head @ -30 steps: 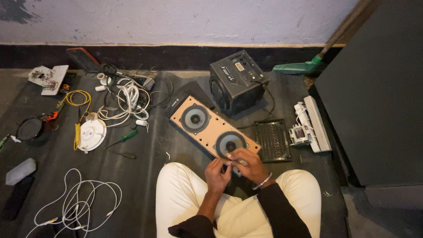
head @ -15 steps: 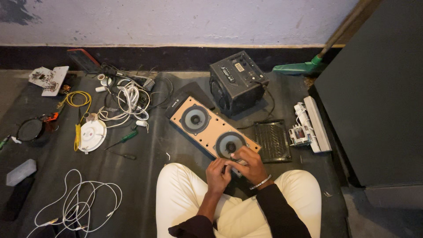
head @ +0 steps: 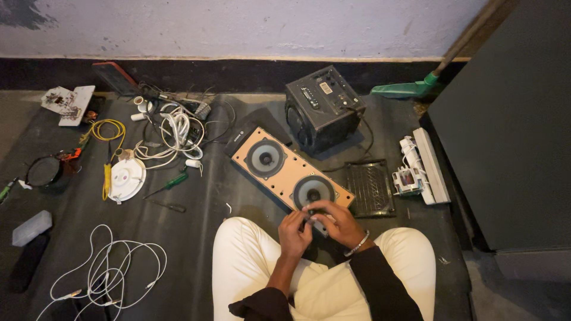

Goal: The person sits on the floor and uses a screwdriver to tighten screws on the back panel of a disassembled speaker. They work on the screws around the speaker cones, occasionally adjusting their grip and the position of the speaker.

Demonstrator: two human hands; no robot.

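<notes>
Both hands are kept at the near end of a two-cone speaker panel laid flat on the dark floor mat.

Against the earlier pictures almost nothing is changed: the left hand (head: 295, 230) and right hand (head: 334, 221) are held at the same spot, at the 6 o'clock edge of the speaker panel (head: 289, 171), just below its nearer cone (head: 313, 191), so the work there seems to be fine fingering rather than carrying. Fingers of both hands are curled in close together around something small; what is pinched, if anything, cannot be told, being covered by the hands. A black box (head: 324, 107) stands at the panel's 1 o'clock, a grille (head: 370, 188) at 3 o'clock, a green screwdriver (head: 170, 184) at 9 o'clock.
</notes>
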